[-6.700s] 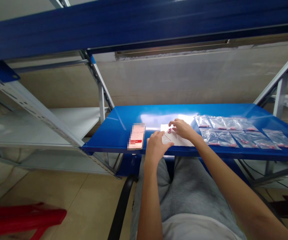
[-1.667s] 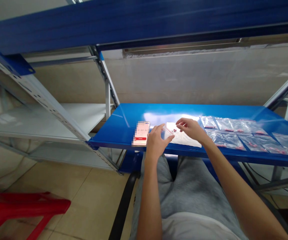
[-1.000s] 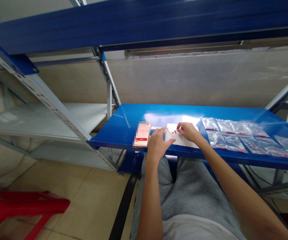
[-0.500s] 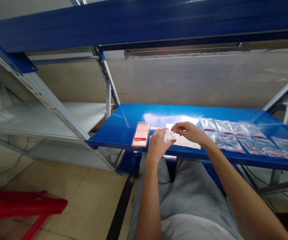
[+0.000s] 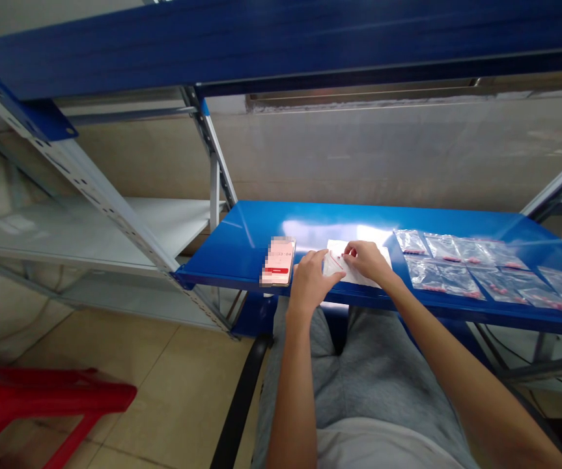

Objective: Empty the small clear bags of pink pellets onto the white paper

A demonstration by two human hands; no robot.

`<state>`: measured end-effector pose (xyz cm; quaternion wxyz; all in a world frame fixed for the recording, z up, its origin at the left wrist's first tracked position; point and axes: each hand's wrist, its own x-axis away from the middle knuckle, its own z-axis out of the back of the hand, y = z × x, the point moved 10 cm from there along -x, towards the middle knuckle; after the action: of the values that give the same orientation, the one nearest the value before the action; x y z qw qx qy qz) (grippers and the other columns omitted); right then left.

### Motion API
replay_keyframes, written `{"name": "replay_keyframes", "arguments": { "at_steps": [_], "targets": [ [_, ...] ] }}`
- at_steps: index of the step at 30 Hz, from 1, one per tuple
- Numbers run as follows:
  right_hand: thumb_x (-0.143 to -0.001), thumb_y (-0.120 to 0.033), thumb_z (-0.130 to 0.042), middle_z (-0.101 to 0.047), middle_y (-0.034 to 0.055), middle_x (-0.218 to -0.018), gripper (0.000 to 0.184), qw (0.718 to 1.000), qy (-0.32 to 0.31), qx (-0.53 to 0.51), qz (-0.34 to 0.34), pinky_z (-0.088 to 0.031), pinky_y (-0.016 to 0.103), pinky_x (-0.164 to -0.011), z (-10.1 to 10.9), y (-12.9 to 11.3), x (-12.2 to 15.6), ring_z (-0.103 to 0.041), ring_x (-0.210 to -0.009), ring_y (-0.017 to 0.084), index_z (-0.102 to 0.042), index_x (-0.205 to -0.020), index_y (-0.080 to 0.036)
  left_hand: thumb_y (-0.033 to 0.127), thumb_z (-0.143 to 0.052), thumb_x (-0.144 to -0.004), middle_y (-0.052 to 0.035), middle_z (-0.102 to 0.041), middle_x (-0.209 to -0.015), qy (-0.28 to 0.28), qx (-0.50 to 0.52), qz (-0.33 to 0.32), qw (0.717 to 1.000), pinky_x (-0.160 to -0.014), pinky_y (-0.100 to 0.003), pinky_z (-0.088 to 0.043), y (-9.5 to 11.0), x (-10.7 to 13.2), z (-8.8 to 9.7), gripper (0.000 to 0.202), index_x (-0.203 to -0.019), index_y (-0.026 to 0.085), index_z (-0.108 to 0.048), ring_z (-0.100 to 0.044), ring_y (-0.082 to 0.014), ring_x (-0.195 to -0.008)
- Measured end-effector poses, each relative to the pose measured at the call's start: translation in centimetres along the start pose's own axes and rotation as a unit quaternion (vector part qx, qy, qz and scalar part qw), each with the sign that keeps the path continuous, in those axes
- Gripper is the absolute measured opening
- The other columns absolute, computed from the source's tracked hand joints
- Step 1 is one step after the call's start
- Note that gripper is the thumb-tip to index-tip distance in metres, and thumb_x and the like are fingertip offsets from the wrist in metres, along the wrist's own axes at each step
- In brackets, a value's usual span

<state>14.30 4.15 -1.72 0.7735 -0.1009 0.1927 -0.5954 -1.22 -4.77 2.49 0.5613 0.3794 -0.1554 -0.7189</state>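
My left hand (image 5: 310,281) pinches the edge of a small clear zip bag (image 5: 333,263) just above the front of the blue shelf (image 5: 241,247). My right hand (image 5: 369,260) is at the bag's mouth with thumb and fingers pinched together; what they hold is too small to make out. Under both hands lies a white sheet (image 5: 383,255) with tiny pink pieces on it, mostly hidden by my right hand.
A phone (image 5: 279,262) lies left of my hands. Several filled clear bags (image 5: 437,273) with pink pieces lie in rows on the shelf's right part. A red plastic stool (image 5: 41,404) stands on the floor at lower left. A white shelf (image 5: 90,234) is to the left.
My right hand has gone back and forth between the white sheet and the bag's mouth, and now sits lower at the mouth. My left hand keeps its hold on the bag.
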Motion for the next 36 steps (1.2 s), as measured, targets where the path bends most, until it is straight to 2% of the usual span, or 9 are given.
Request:
{"name": "replay_keyframes", "arguments": {
  "at_steps": [4, 7, 11, 15, 18, 22, 29, 33, 36],
  "targets": [
    [-0.087, -0.02, -0.062, -0.076, 0.0094, -0.088, 0.015, 1.0, 0.011, -0.009, 0.009, -0.043, 0.029, -0.071, 1.5, -0.5, 0.3, -0.065, -0.08, 0.021, -0.077, -0.086, -0.016, 0.033, -0.084, -0.08, -0.0123, -0.071, -0.121, -0.005, -0.006, 0.004, 1.0, -0.096, -0.041, -0.054, -0.1, 0.0, 0.0, 0.053, -0.127, 0.018, -0.066, -0.067, -0.0283, -0.112],
    [-0.085, -0.028, -0.063, -0.073, 0.0057, -0.078, 0.017, 0.995, 0.009, -0.092, 0.043, -0.042, 0.029, -0.067, 3.1, -1.8, 1.1, -0.061, -0.072, 0.019, -0.076, -0.082, -0.017, 0.033, -0.084, -0.08, -0.0114, -0.072, -0.12, -0.007, -0.005, 0.002, 1.0, -0.094, -0.04, -0.054, 0.0, 0.1, 0.0, 0.051, -0.125, 0.019, -0.067, -0.068, -0.0279, -0.11],
    [-0.085, -0.036, -0.062, -0.072, 0.0043, -0.078, 0.023, 0.972, -0.044, -0.202, 0.108, -0.044, 0.029, -0.065, 4.2, -4.7, 2.7, -0.059, -0.071, 0.018, -0.076, -0.087, -0.017, 0.034, -0.085, -0.079, -0.0103, -0.072, -0.118, -0.006, 0.0, -0.005, 1.0, -0.094, -0.04, -0.054, 0.1, 0.1, -0.2, 0.052, -0.125, 0.021, -0.067, -0.068, -0.028, -0.109],
    [-0.087, -0.031, -0.059, -0.074, 0.0044, -0.082, 0.023, 0.962, -0.081, -0.219, 0.144, -0.045, 0.029, -0.069, 4.3, -6.4, 3.2, -0.06, -0.074, 0.018, -0.077, -0.091, -0.019, 0.035, -0.084, -0.081, -0.0102, -0.072, -0.117, -0.007, 0.0, -0.015, 1.0, -0.094, -0.041, -0.054, 0.4, 0.0, -0.2, 0.049, -0.124, 0.021, -0.067, -0.067, -0.0285, -0.11],
    [-0.088, -0.024, -0.057, -0.075, 0.0051, -0.087, 0.021, 0.971, -0.054, -0.192, 0.133, -0.045, 0.029, -0.071, 4.3, -5.4, 2.4, -0.062, -0.076, 0.019, -0.076, -0.093, -0.019, 0.033, -0.085, -0.08, -0.0106, -0.072, -0.119, -0.008, 0.002, -0.01, 1.0, -0.093, -0.04, -0.054, 0.4, 0.1, 0.0, 0.05, -0.125, 0.02, -0.067, -0.067, -0.0285, -0.11],
    [-0.09, -0.017, -0.059, -0.074, 0.0075, -0.089, 0.018, 0.997, 0.019, -0.058, 0.049, -0.045, 0.031, -0.074, 3.2, -2.1, 0.7, -0.062, -0.078, 0.02, -0.073, -0.102, -0.018, 0.032, -0.085, -0.079, -0.011, -0.072, -0.12, -0.011, -0.002, 0.006, 1.0, -0.093, -0.04, -0.054, 0.2, 0.2, -0.1, 0.051, -0.125, 0.02, -0.067, -0.067, -0.0282, -0.109],
    [-0.095, -0.02, -0.06, -0.072, 0.0117, -0.105, 0.015, 0.998, 0.0, 0.064, 0.012, -0.04, 0.029, -0.069, -0.5, -0.7, -0.3, -0.063, -0.097, 0.025, -0.072, -0.103, -0.021, 0.031, -0.086, -0.078, -0.0097, -0.072, -0.117, -0.01, -0.001, 0.005, 1.0, -0.093, -0.04, -0.054, 0.1, 0.1, -0.1, 0.05, -0.124, 0.021, -0.068, -0.068, -0.028, -0.108],
    [-0.094, -0.017, -0.058, -0.072, 0.0116, -0.102, 0.016, 0.998, 0.008, 0.053, 0.013, -0.039, 0.029, -0.07, 0.1, -0.8, -0.3, -0.063, -0.094, 0.024, -0.073, -0.099, -0.019, 0.033, -0.085, -0.078, -0.0103, -0.072, -0.118, -0.013, -0.003, 0.008, 1.0, -0.093, -0.039, -0.053, -0.2, 0.1, 0.1, 0.051, -0.125, 0.02, -0.068, -0.067, -0.0281, -0.109],
    [-0.092, -0.02, -0.06, -0.072, 0.0079, -0.087, 0.014, 0.999, 0.012, -0.016, 0.032, -0.04, 0.028, -0.069, 1.7, -1.7, 0.4, -0.062, -0.08, 0.02, -0.073, -0.092, -0.017, 0.034, -0.085, -0.079, -0.0104, -0.072, -0.12, -0.016, -0.007, 0.014, 1.0, -0.093, -0.039, -0.053, -0.4, 0.2, -0.1, 0.051, -0.125, 0.019, -0.068, -0.067, -0.0282, -0.11]
  ]
}}
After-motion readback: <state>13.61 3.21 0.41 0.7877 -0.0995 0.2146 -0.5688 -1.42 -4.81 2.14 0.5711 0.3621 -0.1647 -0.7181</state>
